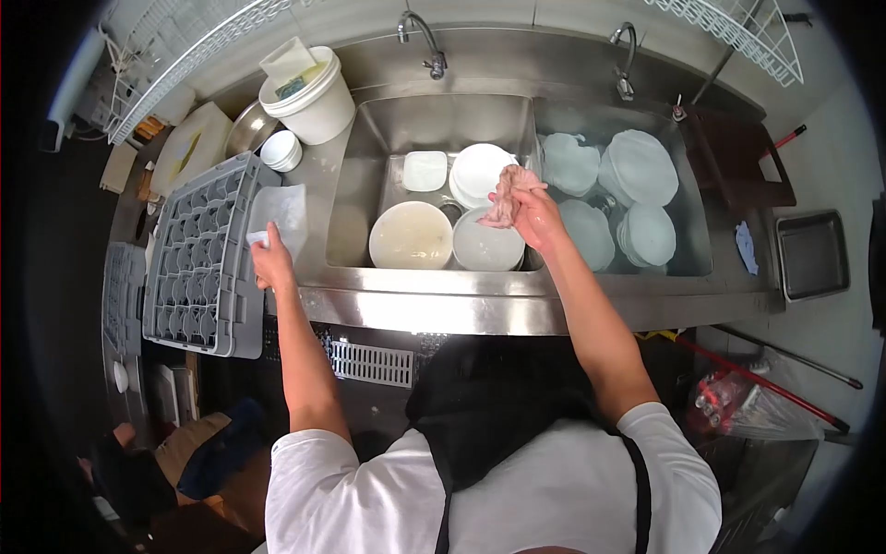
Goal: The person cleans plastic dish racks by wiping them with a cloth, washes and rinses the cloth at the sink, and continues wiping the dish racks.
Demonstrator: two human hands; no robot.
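My left hand (271, 261) is closed on the near edge of a translucent white plastic container (285, 214), beside a grey glass rack (224, 314). In my right hand (538, 220) is a bunched pink cloth (508, 196), held above the left sink basin (369, 129). Below the cloth lie a stack of white plates (478, 166) and a round white dish (487, 246). A large bowl with cloudy liquid (411, 236) and a small square white dish (425, 171) sit to their left in the same basin.
The right basin holds water with several stacks of plates (639, 166). Two faucets (436, 63) rise behind the basins. A white bucket (318, 106) and small stacked bowls (281, 150) stand on the left counter. At right are a brown board (734, 152) and a metal tray (812, 256).
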